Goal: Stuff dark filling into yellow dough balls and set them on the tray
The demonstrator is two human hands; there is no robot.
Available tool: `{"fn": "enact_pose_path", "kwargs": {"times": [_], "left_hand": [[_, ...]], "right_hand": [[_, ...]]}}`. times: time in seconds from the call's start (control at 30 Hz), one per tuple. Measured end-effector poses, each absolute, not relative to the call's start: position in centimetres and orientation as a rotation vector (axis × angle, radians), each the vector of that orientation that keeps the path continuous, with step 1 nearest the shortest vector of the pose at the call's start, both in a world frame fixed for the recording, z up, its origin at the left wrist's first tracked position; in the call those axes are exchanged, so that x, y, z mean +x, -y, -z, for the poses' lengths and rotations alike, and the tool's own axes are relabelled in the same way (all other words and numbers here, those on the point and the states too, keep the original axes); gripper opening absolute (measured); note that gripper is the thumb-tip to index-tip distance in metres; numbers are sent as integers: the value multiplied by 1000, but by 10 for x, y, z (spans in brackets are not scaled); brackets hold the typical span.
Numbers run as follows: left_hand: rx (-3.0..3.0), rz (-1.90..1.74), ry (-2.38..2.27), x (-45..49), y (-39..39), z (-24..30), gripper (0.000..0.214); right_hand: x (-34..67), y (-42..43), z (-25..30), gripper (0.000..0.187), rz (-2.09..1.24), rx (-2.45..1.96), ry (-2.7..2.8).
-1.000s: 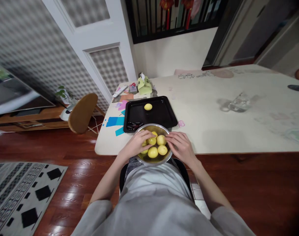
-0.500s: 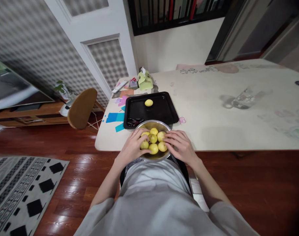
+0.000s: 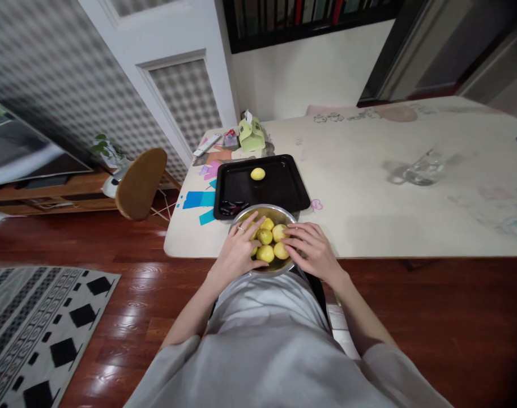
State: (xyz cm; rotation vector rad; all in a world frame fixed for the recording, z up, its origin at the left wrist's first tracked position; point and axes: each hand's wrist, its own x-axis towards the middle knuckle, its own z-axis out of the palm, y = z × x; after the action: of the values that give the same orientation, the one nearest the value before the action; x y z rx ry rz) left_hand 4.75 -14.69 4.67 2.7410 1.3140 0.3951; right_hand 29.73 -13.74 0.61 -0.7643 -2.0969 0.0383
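Observation:
A metal bowl [image 3: 279,213] holding several yellow lemons [image 3: 265,237] is right in front of my body, at the table's near edge. My left hand [image 3: 236,248] reaches over the bowl's left side with its fingers spread across the lemons there, hiding some of them. On the right side, my right hand [image 3: 310,246] has its fingers stretched over the rim, the tips touching the lemons on that side. Just beyond the bowl lies a black tray [image 3: 279,184] with one lemon [image 3: 257,174] and some dark glossy pieces [image 3: 233,208], whose kind I cannot make out.
On the white table [image 3: 360,226] a clear glass vessel [image 3: 423,170] is at the right. A green tissue holder [image 3: 252,135] and a white remote [image 3: 207,145] lie behind the tray. A wooden chair [image 3: 141,184] stands left of the table.
My left hand has lifted and spread its fingers further over the lemons. My right hand stays nearly in place. The view has shifted slightly.

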Motion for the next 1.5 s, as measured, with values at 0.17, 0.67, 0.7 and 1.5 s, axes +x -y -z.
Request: {"fn": "enact_pose_path", "kwargs": {"times": [0.17,0.67,0.7,1.5], "left_hand": [[2738,-391,-1280,44,147,-49,29],[2761,-304,-1081,37,146,-74,30],[2757,-310,-1086,36,146,-73,32],[2556,-620,-1214,41,159,-40,29]], "right_hand": [[296,137,-6,14,-32,-721,2103],[293,136,-3,16,-90,-700,2125],[294,136,-3,16,-90,-704,2120],[300,120,-2,20,-221,-733,2039]]}}
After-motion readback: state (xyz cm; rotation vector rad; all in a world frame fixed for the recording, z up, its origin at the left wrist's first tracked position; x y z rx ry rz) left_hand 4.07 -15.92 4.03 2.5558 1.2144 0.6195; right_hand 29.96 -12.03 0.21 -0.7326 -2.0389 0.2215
